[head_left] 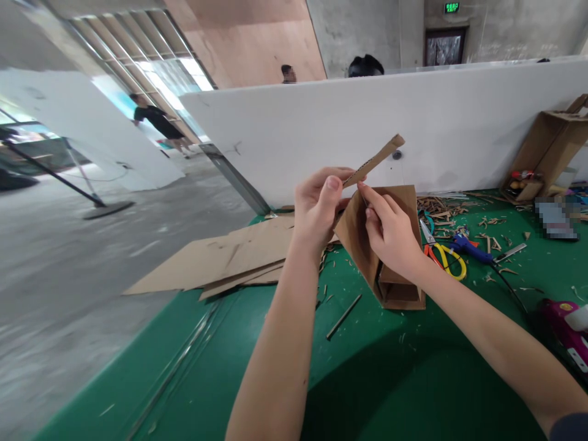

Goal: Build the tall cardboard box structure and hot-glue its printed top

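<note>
My left hand is closed in a pinch on the lower end of a narrow cardboard strip that slants up to the right. My right hand is closed too, its fingertips pinching the same strip where it meets the top of a folded cardboard box piece. That box piece stands on the green table under both hands, with its open end toward me.
Flat cardboard sheets lie at the table's left edge. Scissors, a blue tool, a pink glue gun and cardboard scraps lie right. A thin stick lies in front. A white partition and a cardboard carton stand behind.
</note>
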Motion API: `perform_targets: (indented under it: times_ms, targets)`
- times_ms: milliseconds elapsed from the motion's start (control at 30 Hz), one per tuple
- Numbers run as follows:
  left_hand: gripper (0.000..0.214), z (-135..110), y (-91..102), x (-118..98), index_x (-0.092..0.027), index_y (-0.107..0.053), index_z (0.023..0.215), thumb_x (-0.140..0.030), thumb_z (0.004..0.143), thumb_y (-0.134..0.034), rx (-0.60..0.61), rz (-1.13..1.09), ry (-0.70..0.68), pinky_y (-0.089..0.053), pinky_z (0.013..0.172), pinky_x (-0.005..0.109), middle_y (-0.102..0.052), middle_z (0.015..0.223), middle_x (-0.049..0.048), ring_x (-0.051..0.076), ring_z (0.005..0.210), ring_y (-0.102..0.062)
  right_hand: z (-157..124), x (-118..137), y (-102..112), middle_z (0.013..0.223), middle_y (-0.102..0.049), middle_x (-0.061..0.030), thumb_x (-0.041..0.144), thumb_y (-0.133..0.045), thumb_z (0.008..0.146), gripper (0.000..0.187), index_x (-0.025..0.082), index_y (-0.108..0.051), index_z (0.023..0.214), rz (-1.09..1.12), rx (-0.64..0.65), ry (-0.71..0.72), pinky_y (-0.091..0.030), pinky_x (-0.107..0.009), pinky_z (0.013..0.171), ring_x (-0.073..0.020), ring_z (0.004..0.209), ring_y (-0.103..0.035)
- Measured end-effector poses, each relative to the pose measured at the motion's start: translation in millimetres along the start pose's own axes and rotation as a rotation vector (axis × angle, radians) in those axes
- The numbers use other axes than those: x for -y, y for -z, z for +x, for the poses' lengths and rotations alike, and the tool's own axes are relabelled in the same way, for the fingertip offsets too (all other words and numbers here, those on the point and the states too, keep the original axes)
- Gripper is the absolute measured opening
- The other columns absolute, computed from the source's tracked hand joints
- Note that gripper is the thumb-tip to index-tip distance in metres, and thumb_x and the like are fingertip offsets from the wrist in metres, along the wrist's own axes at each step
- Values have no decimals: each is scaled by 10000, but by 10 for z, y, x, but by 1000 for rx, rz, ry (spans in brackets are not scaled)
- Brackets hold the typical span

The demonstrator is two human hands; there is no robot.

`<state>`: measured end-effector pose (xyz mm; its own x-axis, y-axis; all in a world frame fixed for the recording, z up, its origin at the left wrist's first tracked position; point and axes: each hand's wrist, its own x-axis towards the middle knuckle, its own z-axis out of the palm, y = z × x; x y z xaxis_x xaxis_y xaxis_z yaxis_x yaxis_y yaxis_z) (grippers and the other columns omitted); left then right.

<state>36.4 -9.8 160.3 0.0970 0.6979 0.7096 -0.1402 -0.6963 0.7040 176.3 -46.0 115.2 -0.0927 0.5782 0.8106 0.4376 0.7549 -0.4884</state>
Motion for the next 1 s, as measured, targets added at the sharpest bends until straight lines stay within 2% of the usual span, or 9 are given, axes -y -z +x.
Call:
perform_targets:
  times_ms: [233,433,633,833,900,1000]
  targets:
    - [509,17,4,21,-257,-748,876,-747,801,-633,-9,103,-62,-631,732,341,-737,1028,81,275,1059,-716,24,-16,-5,1088,-672,-83,165,-393,980,451,254,-541,1396,46,-50,-2,-561,-419,959,-221,1024,-643]
    - [499,11,41,23,-245,-752,893,-726,789,-670,-6,82,-30,-610,637,297,-727,1050,89,241,979,-720,33,-54,4,1066,-673,-73,166,-404,976,425,244,-528,1374,93,-64,-21,-584,-399,899,-199,957,-655]
    - [520,27,66,70,-243,-728,942,-730,758,-703,88,115,-39,-603,834,382,-752,934,78,232,930,-724,47,-84,-13,1043,-675,-63,200,-448,979,405,238,-503,1379,206,-31,-97,-597,-369,873,-174,911,-667]
    - [552,17,58,51,-243,-737,1004,-745,788,-657,72,131,-56,-596,909,412,-767,960,83,261,1015,-731,23,-90,-34,1172,-663,-81,204,-410,1000,402,258,-511,1385,217,-47,-87,-593,-378,895,-183,982,-659]
    - [558,13,49,52,-245,-745,1009,-750,797,-641,56,124,-56,-610,887,402,-770,977,89,272,1040,-730,19,-85,-33,1161,-664,-88,200,-400,1002,401,239,-521,1383,206,-59,-83,-591,-378,891,-184,969,-656]
    - [530,19,49,79,-259,-761,1007,-736,822,-623,35,89,-51,-637,764,363,-773,1010,90,281,1035,-737,18,-72,-34,1106,-669,-91,181,-401,994,401,205,-541,1369,179,-75,-66,-589,-372,860,-182,922,-647]
